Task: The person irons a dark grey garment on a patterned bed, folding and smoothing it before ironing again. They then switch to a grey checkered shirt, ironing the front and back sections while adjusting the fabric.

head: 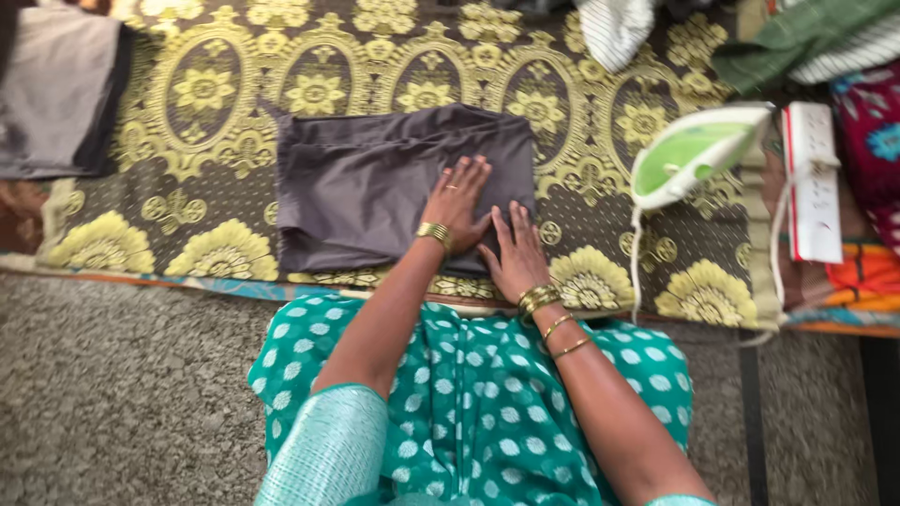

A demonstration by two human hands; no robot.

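Grey folded cloth (pixel 375 183) under both hands

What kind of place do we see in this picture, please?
Probably a home ironing spot on the floor. A green-and-white electric iron stands on a brown-and-yellow floral spread cloth, both hands press a folded dark grey garment, and a white power strip lies beside folded clothes.

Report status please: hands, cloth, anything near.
Left hand and right hand open, flat on folded grey cloth. Green-white iron beside it, to the right, apart.
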